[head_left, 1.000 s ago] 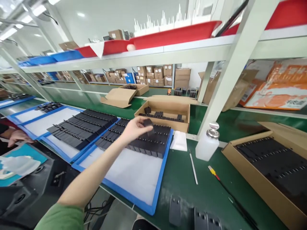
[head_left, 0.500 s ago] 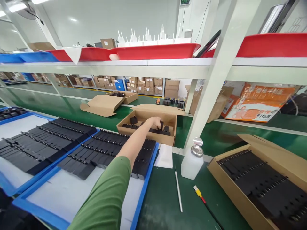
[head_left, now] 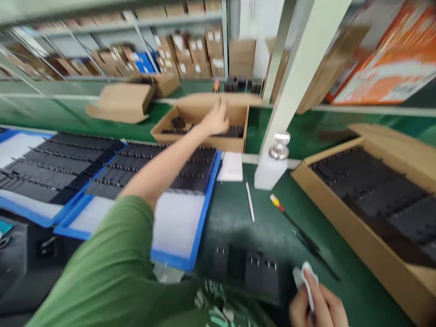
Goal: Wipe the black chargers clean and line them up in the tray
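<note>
My left hand point(head_left: 217, 120), blurred by motion, is over an open cardboard box point(head_left: 200, 141) at the far side of the bench. Its fingers look stretched out, and nothing shows in them. Several black pieces point(head_left: 179, 122) sit inside that box, partly hidden by the hand. At the lower right my right hand point(head_left: 320, 302) pinches a folded white cloth point(head_left: 306, 278). Left of it on the green bench lie black blocks with metal prongs, a single one point(head_left: 220, 262) and a pair point(head_left: 261, 274), like plug adapters.
Blue-rimmed trays point(head_left: 204, 213) with rows of black blocks stand left. Another cardboard box point(head_left: 350, 236) of black blocks is right. Between them are a white pump bottle point(head_left: 270, 170), a white pen-like tool point(head_left: 250, 202), a cable point(head_left: 299, 234) and a white pad point(head_left: 231, 167). A post point(head_left: 293, 77) rises behind.
The view has tilted down, bringing my right hand with the cloth and the blocks on the bench into sight. My left hand has risen from among the black pieces in the box.
</note>
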The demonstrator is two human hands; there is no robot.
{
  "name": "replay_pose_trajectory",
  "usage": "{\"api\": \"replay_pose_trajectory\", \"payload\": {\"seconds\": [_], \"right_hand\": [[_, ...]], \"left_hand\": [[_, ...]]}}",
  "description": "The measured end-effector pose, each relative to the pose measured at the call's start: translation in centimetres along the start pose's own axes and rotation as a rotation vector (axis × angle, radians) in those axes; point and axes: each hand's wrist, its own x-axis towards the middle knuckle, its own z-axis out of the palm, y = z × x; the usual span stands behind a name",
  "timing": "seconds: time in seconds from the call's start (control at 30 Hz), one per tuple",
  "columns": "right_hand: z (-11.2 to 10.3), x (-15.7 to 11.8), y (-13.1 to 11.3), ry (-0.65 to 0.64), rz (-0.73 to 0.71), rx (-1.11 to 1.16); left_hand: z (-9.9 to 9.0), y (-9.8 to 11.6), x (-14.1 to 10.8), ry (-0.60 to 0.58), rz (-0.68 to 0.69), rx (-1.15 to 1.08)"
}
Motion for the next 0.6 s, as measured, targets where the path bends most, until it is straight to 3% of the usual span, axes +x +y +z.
{"api": "replay_pose_trajectory", "payload": {"seconds": [0.07,0.17,0.23,0.3,0.37,0.43,0.5,0.6], "right_hand": [[-0.7,-0.5,-0.3,0.029,-0.12,-0.202],[-0.8,0.0,-0.2,0.017,-0.192,-0.191],[-0.9,0.5,0.1,-0.018,-0.143,-0.145],[-1.1,0.8,0.1,-0.006,-0.104,-0.097],[-1.4,0.9,-0.3,-0.004,-0.045,-0.05],[-1.6,1.0,-1.2,-0.063,0.049,-0.009],[-1.6,1.0,-2.3,-0.146,0.136,0.029],[-1.1,0.9,-3.8,-0.184,0.145,0.076]], "left_hand": [[-0.3,-0.4,-5.6,-0.111,0.151,0.001],[-1.5,0.3,-17.6,-0.293,0.489,-0.039],[-1.7,1.0,-25.3,-0.472,0.428,-0.121],[-0.7,1.2,-30.6,-0.489,0.218,-0.195],[1.1,0.9,-33.1,-0.449,0.029,-0.257],[3.0,0.5,-33.4,-0.422,-0.063,-0.314],[4.4,0.5,-32.8,-0.428,-0.059,-0.363],[5.5,1.1,-32.0,-0.436,0.015,-0.394]]}}
